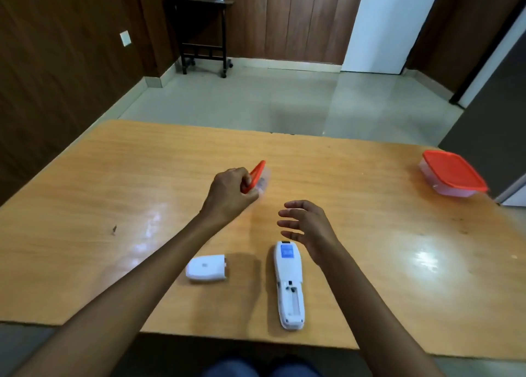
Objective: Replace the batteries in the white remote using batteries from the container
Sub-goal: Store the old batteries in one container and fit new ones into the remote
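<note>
The white remote (289,284) lies face down near the table's front edge, its battery bay uncovered. Its white battery cover (206,267) lies to the left of it. My left hand (229,194) grips a small clear container with a red lid (257,176), tilted on its side above the table's middle; its contents are blurred. My right hand (306,227) hovers just beyond the remote's top end, fingers spread and holding nothing.
A larger clear container with a red lid (452,176) stands at the right edge of the wooden table (113,177). Beyond the table are a tiled floor, a dark side table (202,32) and a white door.
</note>
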